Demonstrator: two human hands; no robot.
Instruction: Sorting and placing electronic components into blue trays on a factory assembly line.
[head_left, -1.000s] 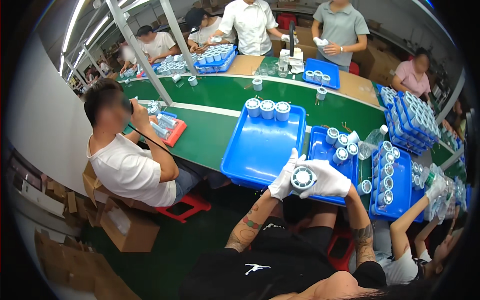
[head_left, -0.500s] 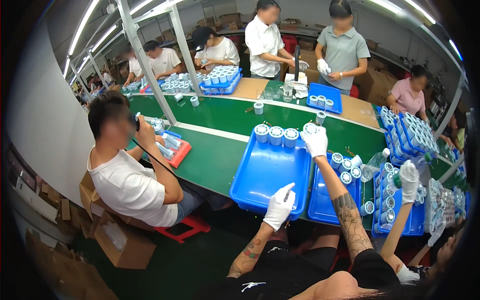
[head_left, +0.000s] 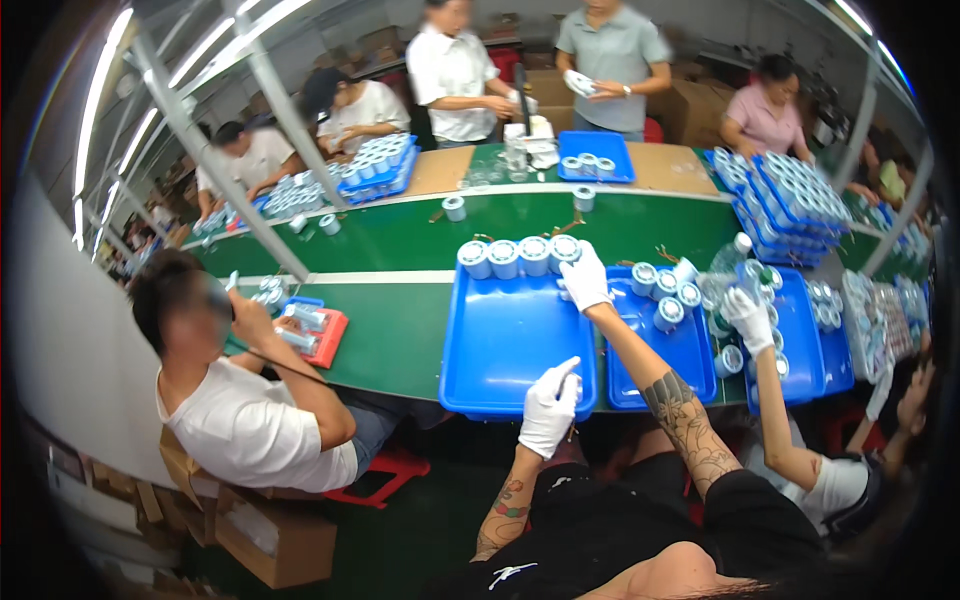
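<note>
My right hand [head_left: 585, 278], in a white glove, grips the right side of a light-blue cylindrical part [head_left: 563, 249] with a slotted white ring on top. It stands at the end of a row of similar parts [head_left: 504, 258] along the far edge of a blue tray [head_left: 515, 345]. My left hand [head_left: 549, 410], also gloved, hovers over the tray's near right corner. Its index finger and thumb are stretched out, the other fingers partly bent, with nothing visible in it.
To the right, a second blue tray [head_left: 648, 360] holds several cylinders. A neighbour's gloved hand [head_left: 747, 318] is near a clear plastic bottle [head_left: 728, 258] there. At left, a seated person [head_left: 250, 400] sits by a red tray [head_left: 328, 340]. Stacked full trays [head_left: 795, 215] stand far right.
My right hand has brought the cylinder into the far right corner of the tray, beside three others. My left hand stays near the front edge. The whole view has shifted.
</note>
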